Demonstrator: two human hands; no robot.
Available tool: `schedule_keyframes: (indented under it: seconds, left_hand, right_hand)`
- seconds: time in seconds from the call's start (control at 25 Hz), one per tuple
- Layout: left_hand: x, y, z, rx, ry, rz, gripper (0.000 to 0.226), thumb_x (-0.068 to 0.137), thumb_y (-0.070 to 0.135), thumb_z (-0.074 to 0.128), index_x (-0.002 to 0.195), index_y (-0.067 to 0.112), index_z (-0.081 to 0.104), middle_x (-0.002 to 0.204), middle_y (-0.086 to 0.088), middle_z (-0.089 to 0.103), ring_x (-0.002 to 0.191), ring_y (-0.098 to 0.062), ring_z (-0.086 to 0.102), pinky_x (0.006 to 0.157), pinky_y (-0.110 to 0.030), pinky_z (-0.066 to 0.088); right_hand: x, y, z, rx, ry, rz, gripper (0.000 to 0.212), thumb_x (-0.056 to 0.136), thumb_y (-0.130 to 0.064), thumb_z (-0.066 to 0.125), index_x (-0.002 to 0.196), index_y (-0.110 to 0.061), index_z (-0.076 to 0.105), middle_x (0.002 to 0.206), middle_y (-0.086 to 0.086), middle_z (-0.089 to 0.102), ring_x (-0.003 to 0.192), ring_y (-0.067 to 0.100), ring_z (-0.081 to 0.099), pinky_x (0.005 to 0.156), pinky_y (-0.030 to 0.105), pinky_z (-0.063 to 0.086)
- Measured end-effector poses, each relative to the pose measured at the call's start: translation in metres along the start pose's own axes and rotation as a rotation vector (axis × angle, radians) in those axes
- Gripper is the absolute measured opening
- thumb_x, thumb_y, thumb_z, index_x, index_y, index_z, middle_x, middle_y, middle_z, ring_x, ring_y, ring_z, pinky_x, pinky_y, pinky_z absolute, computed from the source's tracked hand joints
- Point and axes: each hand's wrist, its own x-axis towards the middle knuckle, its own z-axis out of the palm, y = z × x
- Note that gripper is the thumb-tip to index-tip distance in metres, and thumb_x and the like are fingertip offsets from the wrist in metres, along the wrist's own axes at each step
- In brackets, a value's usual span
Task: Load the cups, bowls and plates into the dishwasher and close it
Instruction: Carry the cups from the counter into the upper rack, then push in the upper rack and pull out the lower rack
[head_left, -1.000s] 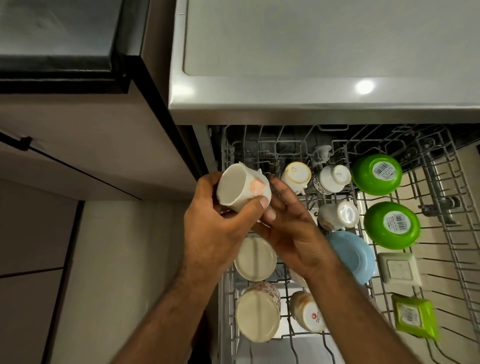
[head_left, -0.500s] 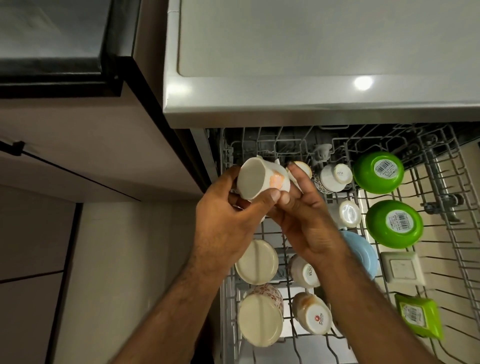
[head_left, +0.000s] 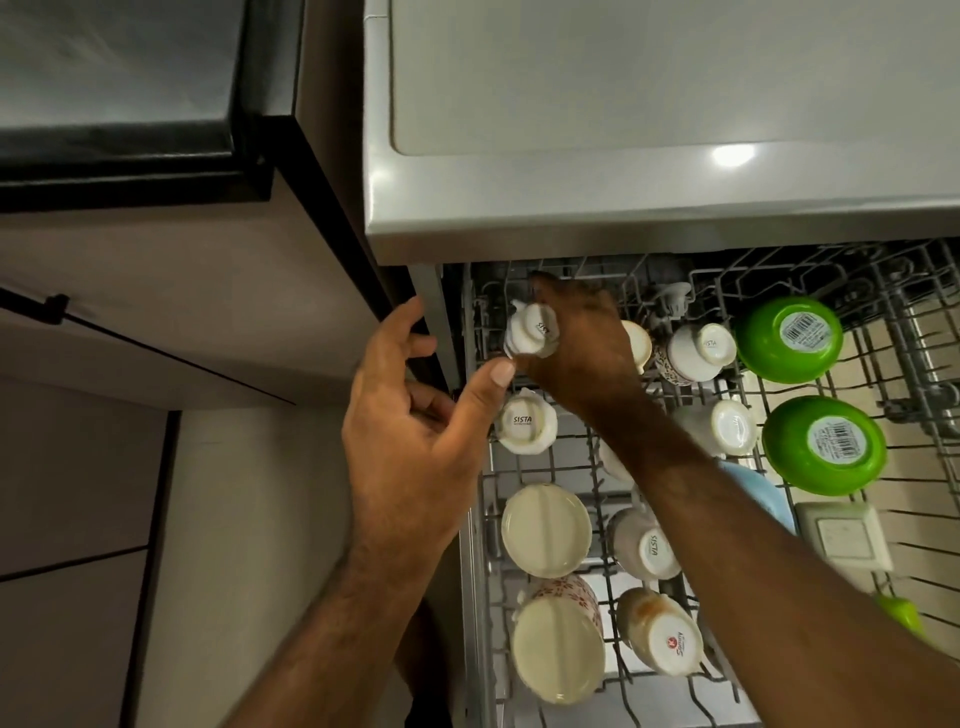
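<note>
- Gripping the white cup (head_left: 530, 335) from its right side, the right hand (head_left: 582, 353) is seen with its fingers curled round it at the back-left corner of the dishwasher rack (head_left: 566, 465).
- The cup is held upside down, its base turned up toward the camera, low over the wires. Whether it rests on them cannot be told.
- The left hand (head_left: 410, 441) is held open just left of the cup, with its fingers loosely spread and nothing carried. Its thumb tip lies just beside the cup's near edge, and contact cannot be told.
- A second upturned cup (head_left: 525, 423), marked SISTA, is found just in front of the held one.
- Other upturned cups (head_left: 545, 530) are set in rows toward the front. Two green bowls (head_left: 789, 338) and a blue bowl (head_left: 771, 501), partly hidden by the right forearm, are placed to the right.
- Half a second earlier the cup was held by both hands with its mouth toward the camera. It has since been inverted and carried back into the corner, and the left hand has been taken off.
</note>
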Motion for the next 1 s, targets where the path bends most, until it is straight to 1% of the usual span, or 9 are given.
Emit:
schedule_keyframes:
  seconds: [0.2, 0.28, 0.36, 0.48, 0.56, 0.64, 0.76, 0.8, 1.0]
  left_hand:
    - [0.0, -0.008, -0.001, 0.038, -0.031, 0.023, 0.07, 0.084, 0.057, 0.075, 0.143, 0.028, 0.052, 0.122, 0.01, 0.06, 0.075, -0.01, 0.066, 0.06, -0.021, 0.056]
    - [-0.002, -0.011, 0.002, 0.093, -0.071, 0.046, 0.069, 0.083, 0.056, 0.073, 0.143, 0.027, 0.052, 0.125, 0.01, 0.058, 0.085, -0.008, 0.066, 0.065, -0.021, 0.058]
    - [-0.004, -0.012, 0.005, 0.146, -0.11, 0.068, 0.067, 0.085, 0.051, 0.074, 0.144, 0.03, 0.051, 0.132, 0.013, 0.054, 0.102, -0.001, 0.061, 0.077, -0.017, 0.056]
    - [-0.006, -0.013, 0.009, 0.205, -0.157, 0.114, 0.071, 0.087, 0.039, 0.078, 0.15, 0.032, 0.044, 0.138, 0.02, 0.042, 0.122, 0.011, 0.046, 0.1, -0.013, 0.043]
    - [-0.005, -0.012, 0.013, 0.274, -0.19, 0.137, 0.078, 0.088, 0.036, 0.078, 0.154, 0.031, 0.038, 0.145, 0.018, 0.039, 0.122, 0.027, 0.029, 0.099, 0.004, 0.026]
    - [-0.009, -0.006, 0.019, 0.325, -0.221, 0.157, 0.083, 0.088, 0.036, 0.077, 0.158, 0.031, 0.032, 0.158, 0.011, 0.035, 0.127, 0.025, 0.023, 0.096, 0.009, 0.015]
    - [-0.026, 0.003, 0.033, 0.352, -0.231, 0.188, 0.087, 0.088, 0.039, 0.076, 0.16, 0.031, 0.028, 0.165, 0.004, 0.028, 0.148, -0.006, 0.029, 0.113, -0.014, 0.026]
    - [-0.034, 0.006, 0.037, 0.352, -0.226, 0.196, 0.087, 0.088, 0.039, 0.075, 0.16, 0.03, 0.027, 0.166, 0.003, 0.027, 0.15, -0.011, 0.028, 0.117, -0.022, 0.028]
    - [-0.108, 0.01, 0.07, 0.372, -0.196, 0.246, 0.088, 0.09, 0.04, 0.073, 0.161, 0.028, 0.024, 0.168, -0.001, 0.024, 0.154, -0.015, 0.023, 0.124, -0.036, 0.027]
  right_hand:
    - [-0.001, -0.002, 0.007, -0.09, -0.083, -0.015, 0.09, 0.071, -0.039, 0.086, 0.148, -0.027, 0.041, 0.144, -0.001, 0.053, 0.131, 0.027, 0.045, 0.107, 0.038, 0.033]
    - [-0.005, -0.007, 0.0, -0.052, -0.099, -0.005, 0.088, 0.072, -0.032, 0.086, 0.148, -0.025, 0.043, 0.144, -0.001, 0.055, 0.132, 0.028, 0.044, 0.106, 0.036, 0.033]
    - [-0.011, -0.009, -0.008, -0.018, -0.102, -0.021, 0.082, 0.071, -0.027, 0.087, 0.143, -0.024, 0.049, 0.138, 0.0, 0.06, 0.129, 0.027, 0.048, 0.105, 0.035, 0.034]
    - [-0.026, -0.002, -0.022, 0.001, -0.042, -0.053, 0.07, 0.07, -0.025, 0.087, 0.133, -0.023, 0.059, 0.131, 0.001, 0.065, 0.123, 0.028, 0.056, 0.105, 0.036, 0.038]
    - [-0.038, 0.003, -0.032, -0.003, -0.009, -0.054, 0.069, 0.073, -0.028, 0.085, 0.136, -0.021, 0.059, 0.137, 0.001, 0.062, 0.126, 0.029, 0.053, 0.105, 0.036, 0.04]
    - [-0.05, 0.01, -0.043, -0.009, 0.017, -0.074, 0.064, 0.079, -0.028, 0.082, 0.138, -0.02, 0.059, 0.14, 0.001, 0.06, 0.127, 0.028, 0.051, 0.104, 0.032, 0.038]
    - [-0.076, 0.019, -0.059, -0.01, 0.062, -0.107, 0.058, 0.082, -0.026, 0.079, 0.137, -0.018, 0.06, 0.137, 0.004, 0.061, 0.125, 0.031, 0.054, 0.104, 0.035, 0.041]
    - [-0.087, 0.024, -0.065, -0.007, 0.07, -0.117, 0.057, 0.081, -0.025, 0.078, 0.135, -0.017, 0.062, 0.136, 0.006, 0.062, 0.123, 0.032, 0.055, 0.104, 0.038, 0.044]
    - [-0.154, 0.062, -0.095, -0.027, 0.083, -0.205, 0.05, 0.078, -0.027, 0.076, 0.125, -0.012, 0.065, 0.125, 0.01, 0.066, 0.115, 0.035, 0.059, 0.096, 0.038, 0.046]
